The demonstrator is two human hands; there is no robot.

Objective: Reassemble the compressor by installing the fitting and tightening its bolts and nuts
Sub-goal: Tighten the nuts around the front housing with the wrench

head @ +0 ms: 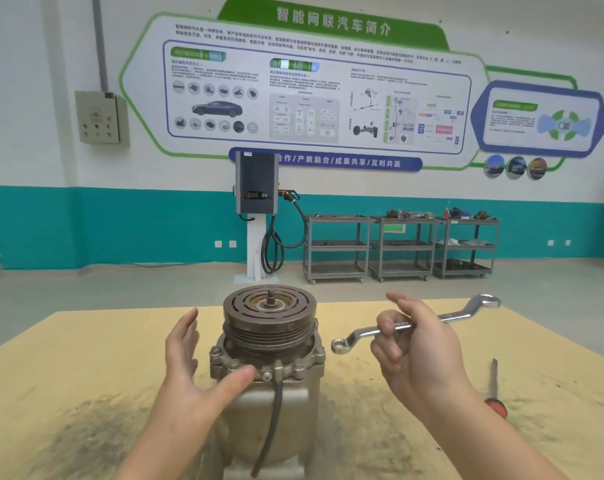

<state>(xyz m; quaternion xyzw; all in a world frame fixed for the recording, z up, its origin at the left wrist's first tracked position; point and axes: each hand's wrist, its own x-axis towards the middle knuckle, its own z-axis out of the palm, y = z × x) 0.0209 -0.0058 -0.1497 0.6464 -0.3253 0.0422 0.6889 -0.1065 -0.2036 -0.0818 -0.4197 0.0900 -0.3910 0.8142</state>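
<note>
The metal compressor [269, 403] stands upright in the middle of the wooden table [85, 393], its dark grooved pulley [270, 315] on top with a threaded shaft sticking up. A black cable hangs down its front. My left hand [193, 368] is open beside the compressor's left side, thumb touching the bolted flange. To the right, my right hand [414, 344] grips the middle of a silver double-ended ring wrench [414, 325], held in the air with one ring end near the pulley's right side.
A screwdriver [493, 389] with a red handle lies on the table at the right. The tabletop is stained with dark grime. Far behind, a charging post [257, 202] and three grey shelf carts [401, 247] stand by the wall.
</note>
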